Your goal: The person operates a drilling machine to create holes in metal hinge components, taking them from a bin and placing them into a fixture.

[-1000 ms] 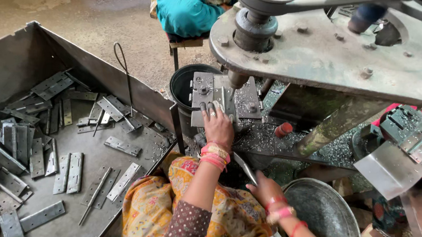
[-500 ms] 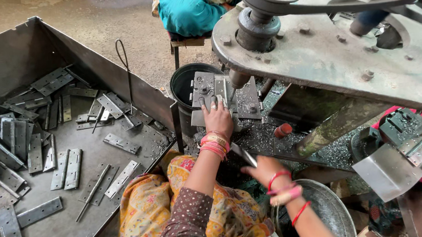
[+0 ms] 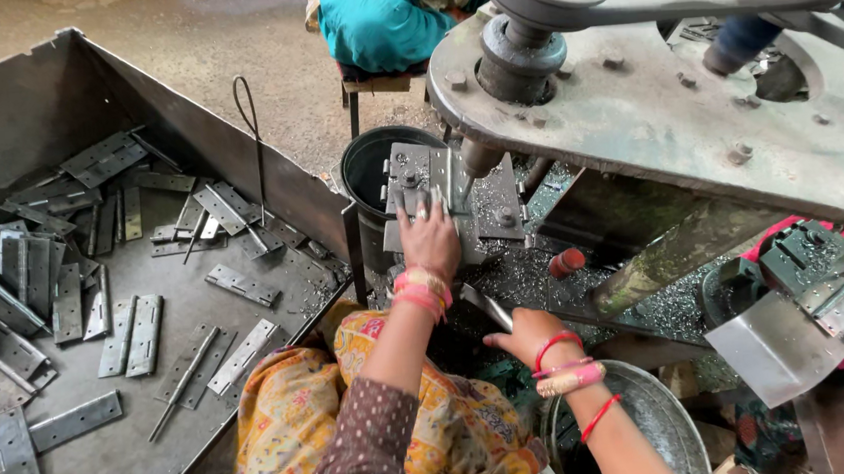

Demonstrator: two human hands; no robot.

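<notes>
My left hand (image 3: 430, 238) presses flat, fingers spread, on the hinge plate (image 3: 415, 179) at twelve o'clock, long axis toward me. Right hand (image 3: 528, 334) grips the lever handle (image 3: 488, 307).

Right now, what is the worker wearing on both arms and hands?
The left hand is bare with a ring, pink and gold bangles at the wrist, and a brown dotted sleeve on the upper arm. The right hand is also bare; its wrist and forearm carry red bangles and one pink-gold bangle.
</notes>
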